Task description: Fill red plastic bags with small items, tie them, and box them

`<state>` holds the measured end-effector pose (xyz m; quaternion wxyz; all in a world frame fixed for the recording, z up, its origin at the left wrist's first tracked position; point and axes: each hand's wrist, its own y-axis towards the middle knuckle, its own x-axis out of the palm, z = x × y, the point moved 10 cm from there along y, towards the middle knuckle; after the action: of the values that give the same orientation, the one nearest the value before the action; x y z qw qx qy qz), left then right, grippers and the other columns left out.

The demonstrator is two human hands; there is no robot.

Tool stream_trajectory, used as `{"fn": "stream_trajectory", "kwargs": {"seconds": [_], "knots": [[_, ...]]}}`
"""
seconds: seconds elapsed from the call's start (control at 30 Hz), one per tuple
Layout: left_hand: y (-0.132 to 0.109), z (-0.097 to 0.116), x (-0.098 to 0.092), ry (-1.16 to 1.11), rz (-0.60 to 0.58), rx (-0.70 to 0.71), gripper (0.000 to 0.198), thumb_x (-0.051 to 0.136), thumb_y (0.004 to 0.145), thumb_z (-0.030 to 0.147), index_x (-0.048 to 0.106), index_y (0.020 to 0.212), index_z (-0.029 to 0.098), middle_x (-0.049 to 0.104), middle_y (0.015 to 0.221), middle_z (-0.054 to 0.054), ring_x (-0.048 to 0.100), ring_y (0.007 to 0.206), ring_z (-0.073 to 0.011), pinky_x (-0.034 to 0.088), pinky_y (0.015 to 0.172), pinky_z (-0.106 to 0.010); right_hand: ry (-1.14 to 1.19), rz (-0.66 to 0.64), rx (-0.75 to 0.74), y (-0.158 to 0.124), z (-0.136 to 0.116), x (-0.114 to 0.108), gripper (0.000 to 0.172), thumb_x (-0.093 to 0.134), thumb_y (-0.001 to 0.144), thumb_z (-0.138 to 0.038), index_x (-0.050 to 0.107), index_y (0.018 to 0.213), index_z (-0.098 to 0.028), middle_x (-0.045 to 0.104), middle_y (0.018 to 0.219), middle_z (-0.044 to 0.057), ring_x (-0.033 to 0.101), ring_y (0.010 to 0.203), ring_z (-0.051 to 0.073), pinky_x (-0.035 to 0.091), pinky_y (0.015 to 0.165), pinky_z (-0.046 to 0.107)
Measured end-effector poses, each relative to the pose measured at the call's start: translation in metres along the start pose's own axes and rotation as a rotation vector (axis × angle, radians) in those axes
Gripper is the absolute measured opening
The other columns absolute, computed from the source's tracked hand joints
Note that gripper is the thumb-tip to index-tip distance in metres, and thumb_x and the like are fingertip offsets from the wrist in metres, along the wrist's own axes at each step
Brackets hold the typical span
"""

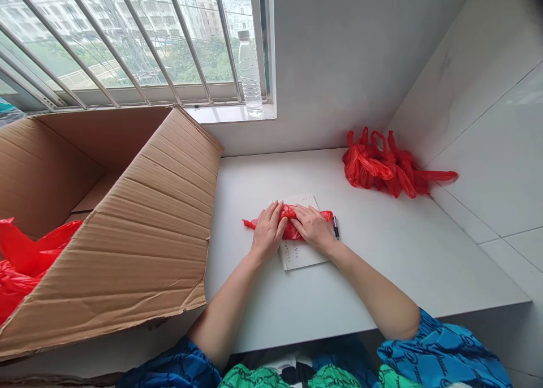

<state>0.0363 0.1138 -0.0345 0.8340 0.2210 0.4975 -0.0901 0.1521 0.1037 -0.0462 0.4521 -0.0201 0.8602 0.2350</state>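
Observation:
A red plastic bag (292,231), bunched into a flat bundle, lies across a notebook (306,258) with handwriting on its page. My left hand (268,229) rests on the bag's left part, palm down with fingers stretched out. On the right part lies my right hand (313,227), its fingers also extended flat over the plastic. The thumbs point towards each other over the middle. One twisted end of the bag sticks out beyond my left hand, and another bit shows past my right. Beside the notebook's right edge is a black pen (335,228).
A large open cardboard box (153,229) stands at the left with red plastic bags (29,263) inside. More red plastic bags (382,164) are heaped at the back right of the white table (403,252), against the wall. A clear water bottle (250,74) stands on the windowsill.

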Motion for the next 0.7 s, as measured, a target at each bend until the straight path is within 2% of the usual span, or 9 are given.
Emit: {"fn": "stream_trajectory", "kwargs": {"seconds": [0.07, 0.13, 0.17, 0.27, 0.4, 0.7], "knots": [[-0.001, 0.002, -0.013, -0.049, 0.078, -0.016, 0.049, 0.031, 0.104, 0.042, 0.037, 0.15, 0.026, 0.041, 0.154, -0.009, 0.037, 0.143, -0.0235, 0.032, 0.118, -0.048, 0.032, 0.087, 0.045, 0.001, 0.007, -0.017, 0.039, 0.031, 0.105, -0.037, 0.066, 0.107, -0.02, 0.074, 0.104, 0.009, 0.067, 0.102, 0.024, 0.048, 0.096, 0.039], [-0.002, 0.005, -0.024, -0.07, 0.15, -0.015, 0.048, 0.031, 0.104, 0.043, 0.038, 0.149, 0.028, 0.043, 0.152, -0.009, 0.04, 0.141, -0.0241, 0.033, 0.117, -0.048, 0.059, 0.205, 0.112, -0.001, 0.017, -0.038, 0.04, 0.03, 0.105, -0.04, 0.065, 0.096, -0.021, 0.072, 0.088, 0.007, 0.066, 0.082, 0.022, 0.05, 0.079, 0.034], [-0.003, 0.007, -0.028, -0.076, 0.173, -0.006, 0.048, 0.031, 0.104, 0.043, 0.039, 0.149, 0.028, 0.043, 0.152, -0.009, 0.041, 0.14, -0.0242, 0.032, 0.116, -0.048, 0.073, 0.258, 0.133, -0.002, 0.021, -0.049, 0.04, 0.031, 0.105, -0.04, 0.064, 0.096, -0.021, 0.071, 0.086, 0.007, 0.064, 0.078, 0.021, 0.049, 0.075, 0.033], [-0.004, 0.01, -0.034, -0.1, 0.215, 0.02, 0.048, 0.031, 0.104, 0.043, 0.037, 0.149, 0.027, 0.043, 0.151, -0.009, 0.041, 0.139, -0.0241, 0.033, 0.116, -0.048, 0.098, 0.366, 0.129, -0.007, 0.028, -0.071, 0.037, 0.032, 0.105, -0.04, 0.062, 0.103, -0.019, 0.07, 0.09, 0.007, 0.063, 0.081, 0.022, 0.049, 0.075, 0.033], [-0.005, 0.008, -0.034, -0.128, 0.218, 0.012, 0.048, 0.032, 0.104, 0.043, 0.036, 0.149, 0.026, 0.042, 0.151, -0.01, 0.04, 0.139, -0.0243, 0.034, 0.114, -0.047, 0.1, 0.437, 0.12, -0.012, 0.034, -0.087, 0.034, 0.033, 0.104, -0.039, 0.061, 0.109, -0.019, 0.07, 0.1, 0.009, 0.065, 0.092, 0.024, 0.049, 0.084, 0.036], [-0.006, 0.004, -0.035, -0.176, 0.262, -0.009, 0.048, 0.032, 0.103, 0.044, 0.038, 0.146, 0.024, 0.046, 0.146, -0.012, 0.044, 0.135, -0.0251, 0.037, 0.112, -0.047, 0.097, 0.395, 0.072, -0.011, 0.027, -0.083, 0.032, 0.033, 0.104, -0.036, 0.06, 0.114, -0.022, 0.071, 0.108, 0.01, 0.065, 0.1, 0.025, 0.048, 0.092, 0.04]]}}
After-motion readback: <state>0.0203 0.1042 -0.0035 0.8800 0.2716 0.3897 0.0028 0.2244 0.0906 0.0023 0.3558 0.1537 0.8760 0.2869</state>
